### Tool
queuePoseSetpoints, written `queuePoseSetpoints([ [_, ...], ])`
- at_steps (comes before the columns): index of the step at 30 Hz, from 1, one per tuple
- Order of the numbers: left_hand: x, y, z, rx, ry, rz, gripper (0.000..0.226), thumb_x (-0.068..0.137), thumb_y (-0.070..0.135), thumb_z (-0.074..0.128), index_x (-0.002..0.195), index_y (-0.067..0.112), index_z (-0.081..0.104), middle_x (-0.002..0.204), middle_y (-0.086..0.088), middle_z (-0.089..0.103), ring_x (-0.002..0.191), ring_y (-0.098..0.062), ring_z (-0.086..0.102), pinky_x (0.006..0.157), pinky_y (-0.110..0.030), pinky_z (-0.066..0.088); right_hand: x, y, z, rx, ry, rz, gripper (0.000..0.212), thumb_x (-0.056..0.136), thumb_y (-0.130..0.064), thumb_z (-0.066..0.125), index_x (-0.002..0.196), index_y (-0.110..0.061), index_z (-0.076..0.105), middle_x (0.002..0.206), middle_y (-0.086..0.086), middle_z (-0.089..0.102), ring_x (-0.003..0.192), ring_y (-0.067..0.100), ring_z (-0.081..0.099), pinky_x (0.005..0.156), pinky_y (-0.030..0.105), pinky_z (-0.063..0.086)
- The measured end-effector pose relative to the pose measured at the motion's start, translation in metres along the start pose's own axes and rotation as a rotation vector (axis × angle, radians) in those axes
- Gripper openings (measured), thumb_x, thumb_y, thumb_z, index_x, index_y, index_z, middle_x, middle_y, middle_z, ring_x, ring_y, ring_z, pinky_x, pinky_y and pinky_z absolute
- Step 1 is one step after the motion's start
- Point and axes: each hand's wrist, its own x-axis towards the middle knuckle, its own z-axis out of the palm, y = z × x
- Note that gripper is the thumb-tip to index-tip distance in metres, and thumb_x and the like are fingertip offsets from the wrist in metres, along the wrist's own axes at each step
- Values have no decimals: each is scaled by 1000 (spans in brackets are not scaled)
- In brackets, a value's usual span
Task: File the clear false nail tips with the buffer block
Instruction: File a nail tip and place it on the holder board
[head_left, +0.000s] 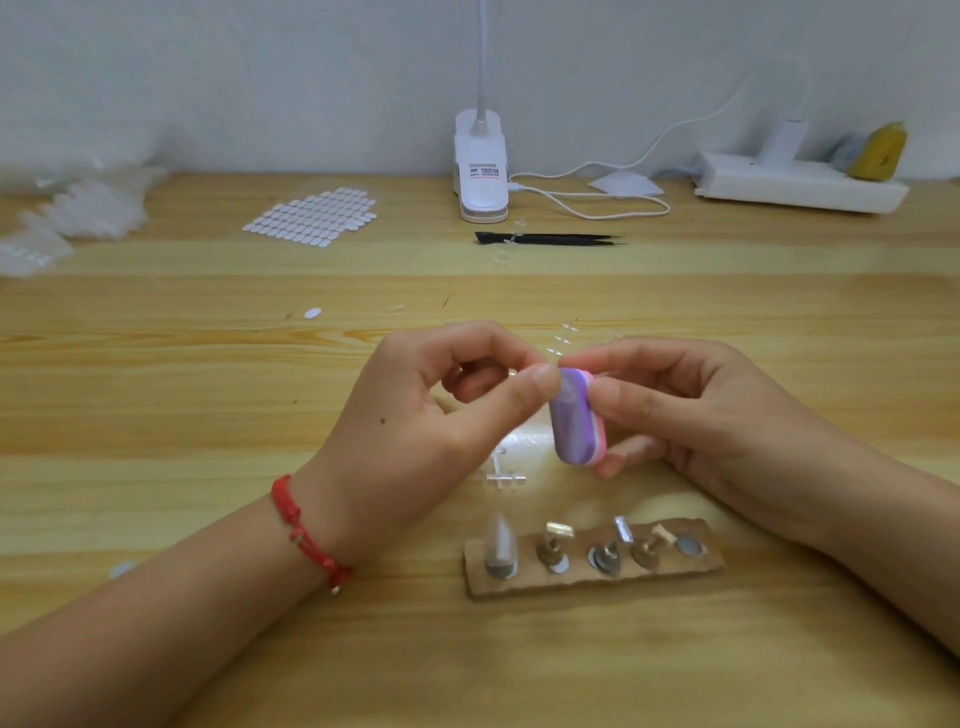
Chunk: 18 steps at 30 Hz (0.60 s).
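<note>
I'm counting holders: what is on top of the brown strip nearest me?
On the brown strip: a pointed nail tip at its left end, three brass holders, one bare metal disc. What the tip stands on is covered.

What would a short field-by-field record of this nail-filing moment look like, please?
left hand: thumb and forefinger pinch what looks like a clear nail tip against the block's upper end
right hand: holds the buffer block upright, off the table
block face: purple side toward the camera, pink layer behind
near edge: holder strip with small stands, one bearing a pointed tip
far side: tab sheet, black tweezers, clip lamp
left wrist: red bracelet
</note>
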Motion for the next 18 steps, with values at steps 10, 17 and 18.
queuePoseSetpoints([
  [10,-1,1,1,2,-85,11,14,78,25,64,69,16,68,55,-11,32,55,-19,34,57,-22,32,0,0,0,9,34,-13,27,66,-32,74,92,-26,79,81,2,76,71,10,71,58,18,55],
  [17,0,-3,0,-47,-15,-54,14,78,26,64,68,17,66,57,-12,28,55,-11,33,55,-20,31,0,-1,1,8,28,-5,26,65,-32,74,89,-26,80,77,0,74,68,8,69,57,19,55],
  [18,0,-3,0,-39,-41,-41,14,78,26,64,69,16,67,56,-7,28,55,-12,34,55,-22,32,0,0,1,20,46,-11,26,63,-33,74,88,-26,80,77,1,75,68,8,69,56,18,55],
])
